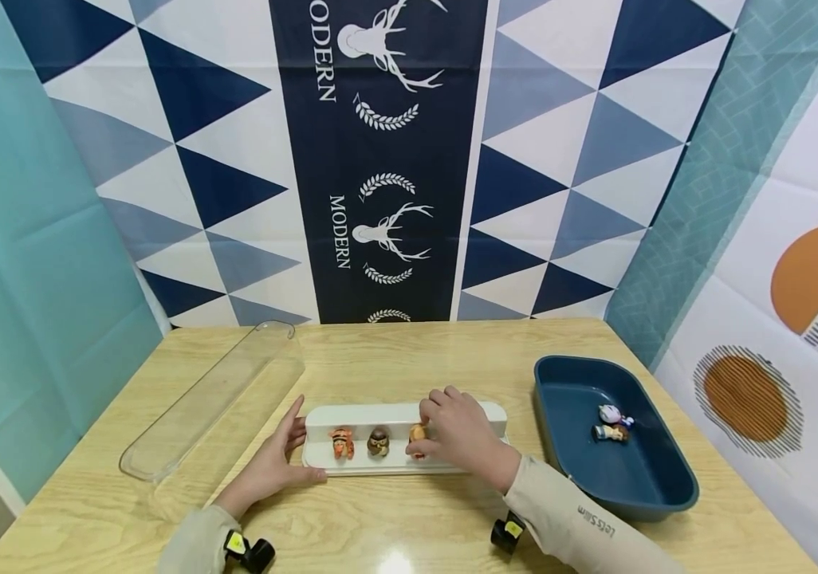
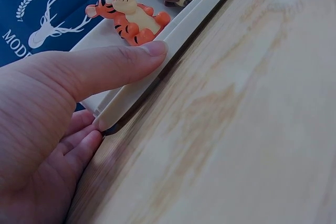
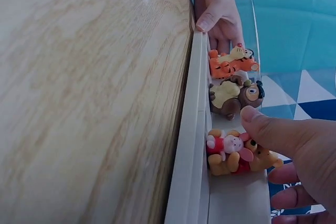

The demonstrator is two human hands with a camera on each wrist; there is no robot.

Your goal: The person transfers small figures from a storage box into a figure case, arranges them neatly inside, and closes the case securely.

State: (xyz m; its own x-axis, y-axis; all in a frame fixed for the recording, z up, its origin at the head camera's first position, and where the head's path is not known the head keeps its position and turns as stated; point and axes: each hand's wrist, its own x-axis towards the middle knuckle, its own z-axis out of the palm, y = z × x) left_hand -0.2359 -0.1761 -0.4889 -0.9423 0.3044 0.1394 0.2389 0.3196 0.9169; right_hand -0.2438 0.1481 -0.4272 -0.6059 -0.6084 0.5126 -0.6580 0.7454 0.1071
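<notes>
A white stepped display stand (image 1: 362, 414) lies lengthwise on the table. My left hand (image 1: 273, 469) holds its left end, thumb along the front edge and fingers at the corner. An orange tiger figurine (image 2: 137, 22) sits nearest that hand, and a brown owl figurine (image 1: 378, 442) sits beside it. Farther right on the stand is a yellow bear figurine (image 3: 220, 166) with a small pink piglet (image 3: 231, 144) at its front. My right hand (image 1: 462, 434) pinches the bear by the head, thumb on the owl's side; the hand partly hides the bear in the head view.
A long clear plastic cover (image 1: 211, 402) lies on the table at left. To the right stands a dark blue tub (image 1: 570, 446), holding a white-and-purple figurine (image 1: 613, 414) and a brown-and-white one (image 1: 610, 433). Patterned cloth hangs behind the wooden table (image 1: 380, 526).
</notes>
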